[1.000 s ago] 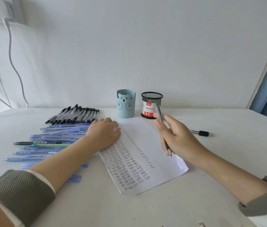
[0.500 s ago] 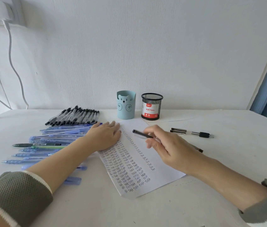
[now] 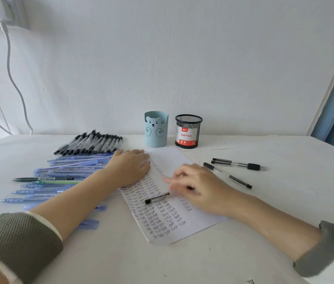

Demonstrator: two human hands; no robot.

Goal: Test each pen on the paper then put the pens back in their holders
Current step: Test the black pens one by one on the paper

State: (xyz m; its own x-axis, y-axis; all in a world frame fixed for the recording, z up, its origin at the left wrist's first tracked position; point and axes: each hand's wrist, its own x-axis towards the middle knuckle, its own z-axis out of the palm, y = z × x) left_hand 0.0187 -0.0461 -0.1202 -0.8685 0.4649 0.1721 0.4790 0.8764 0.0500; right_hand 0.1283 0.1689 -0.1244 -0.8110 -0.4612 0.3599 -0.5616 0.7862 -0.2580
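My left hand lies flat on the upper left of the paper, which is covered with rows of handwritten "Test". My right hand hovers low over the middle of the sheet, its fingers blurred by motion. A black-and-clear pen lies slanted on the paper, its right end under those fingers; whether they grip it is unclear. At the back stand a blue bear holder and a black mesh holder; no pens show above their rims.
A row of black pens and a spread of blue pens lie left of the paper. Two black pens and a short black piece lie to its right. Blue caps sit by my left forearm.
My right hand lowered from holding the pen upright to just above the paper. The pen now rests on the sheet, lower and further left. My left hand stayed put.
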